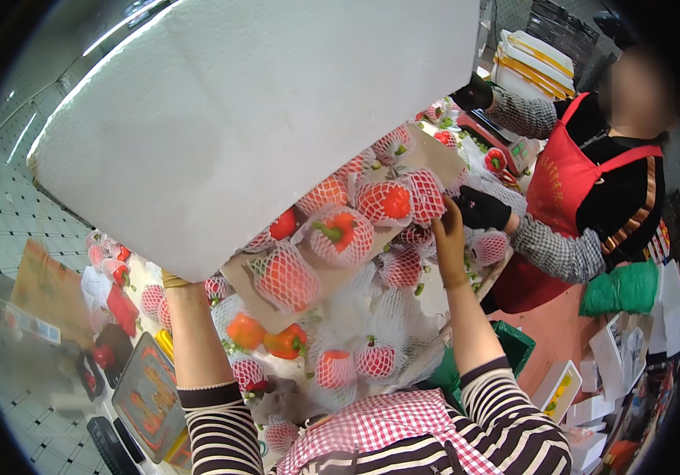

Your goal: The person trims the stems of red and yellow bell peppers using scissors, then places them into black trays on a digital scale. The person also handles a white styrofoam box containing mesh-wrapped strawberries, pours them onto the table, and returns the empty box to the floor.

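Observation:
A large white foam box (257, 130) is tilted up and fills the upper left of the view. My left hand (178, 279), in a tan glove, is at its lower corner, with the fingers hidden by the box. Several red peppers in white foam nets (340, 234) lie on a brown cardboard sheet (331, 297) beneath the box's lower edge. My right hand (451, 243), also gloved, is against a netted red pepper (426, 196) at the sheet's right side. Whether it grips that pepper cannot be made out.
A co-worker in a red apron (559, 184) stands at right; one black-gloved hand (475, 95) is by the box's corner, the other (485, 208) near my right hand. Unwrapped orange peppers (285, 341), loose foam nets (396, 314) and a red scale (518, 148) are on the table.

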The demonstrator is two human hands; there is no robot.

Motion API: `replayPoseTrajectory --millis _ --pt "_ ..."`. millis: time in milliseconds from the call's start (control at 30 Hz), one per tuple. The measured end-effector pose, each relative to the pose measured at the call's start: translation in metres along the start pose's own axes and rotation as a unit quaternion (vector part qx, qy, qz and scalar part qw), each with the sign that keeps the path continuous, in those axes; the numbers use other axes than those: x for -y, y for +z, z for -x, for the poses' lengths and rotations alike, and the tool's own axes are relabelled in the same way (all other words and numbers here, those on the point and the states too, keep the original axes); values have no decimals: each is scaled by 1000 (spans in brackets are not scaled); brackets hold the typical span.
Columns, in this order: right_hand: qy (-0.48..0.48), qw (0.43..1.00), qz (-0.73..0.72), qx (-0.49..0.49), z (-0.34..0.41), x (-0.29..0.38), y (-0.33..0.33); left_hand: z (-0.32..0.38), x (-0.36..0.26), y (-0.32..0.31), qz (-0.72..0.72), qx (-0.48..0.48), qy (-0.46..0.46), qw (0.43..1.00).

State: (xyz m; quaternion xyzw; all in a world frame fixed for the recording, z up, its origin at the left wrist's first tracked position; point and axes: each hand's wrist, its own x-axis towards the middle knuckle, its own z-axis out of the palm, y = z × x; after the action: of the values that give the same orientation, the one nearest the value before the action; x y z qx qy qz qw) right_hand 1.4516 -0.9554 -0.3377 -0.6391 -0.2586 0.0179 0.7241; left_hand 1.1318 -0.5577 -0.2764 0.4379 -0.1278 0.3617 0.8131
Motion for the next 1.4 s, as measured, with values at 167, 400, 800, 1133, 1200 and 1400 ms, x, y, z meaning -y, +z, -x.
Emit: replayPoseTrajectory --millis 167,400,800,1133,1200,1400 --pt "81 994 25 72 -35 31 18 6 10 10 21 -107 -1 994" --pt "-98 967 148 181 39 76 41 23 15 22 18 -137 27 990" --pt "-137 951 275 -27 154 33 -16 43 36 32 18 -149 46 988" --pt "-7 956 290 -43 194 -31 -46 31 43 60 56 -177 73 980" --pt "-1 980 193 -50 197 -27 -50 25 42 71 -10 -215 99 971" --pt "-39 957 277 -71 200 -8 -64 5 18 106 162 -91 137 973"
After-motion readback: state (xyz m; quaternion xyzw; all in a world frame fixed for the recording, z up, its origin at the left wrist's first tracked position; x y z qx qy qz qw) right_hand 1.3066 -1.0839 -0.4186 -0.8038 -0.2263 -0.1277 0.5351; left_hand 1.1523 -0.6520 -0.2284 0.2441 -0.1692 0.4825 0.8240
